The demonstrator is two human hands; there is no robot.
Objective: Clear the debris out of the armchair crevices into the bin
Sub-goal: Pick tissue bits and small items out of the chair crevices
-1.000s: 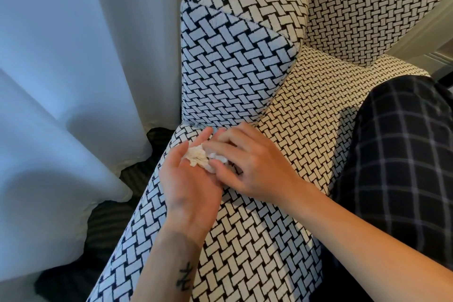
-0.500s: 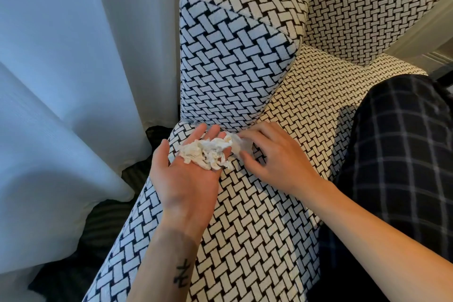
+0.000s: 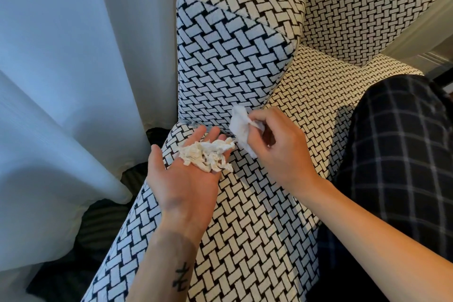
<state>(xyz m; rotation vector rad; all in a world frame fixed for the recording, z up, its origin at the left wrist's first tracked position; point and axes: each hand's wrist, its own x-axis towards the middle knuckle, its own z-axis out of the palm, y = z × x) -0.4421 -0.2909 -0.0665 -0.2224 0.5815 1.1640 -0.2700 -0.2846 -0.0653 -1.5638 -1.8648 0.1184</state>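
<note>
Debris (image 3: 207,157): a heap of shredded off-white paper bits on the left grip (image 3: 186,186). That grip is palm up w/ fingers straight and flat, nothing curled round the heap, just carrying it. Heap sits on the fingers and upper palm. Its long axis runs crosswise to the fingers, roughly left to right in view, w/ the right end tipped a little up toward the right grip (image 3: 279,144). Left fingertips point up-frame at the armrest (image 3: 232,56).

Right grip is curled, back of hand to the camera, thumb and fingers pinching a white tissue piece (image 3: 241,127). Tissue is flattish and longer than wide. Its long axis runs from upper left to lower right, top end pointing at the crevice where the armrest meets the cushion, bottom end just beside the heap's right edge. Can't tell if they touch.

Both grips hover over the armchair (image 3: 245,228), black-and-white basket-weave fabric. Plaid trouser leg (image 3: 404,154) on the right, partly over the seat. White curtain (image 3: 61,56) on the left, dark floor (image 3: 98,223) under it. Small tattoo (image 3: 181,277) on the left forearm.
</note>
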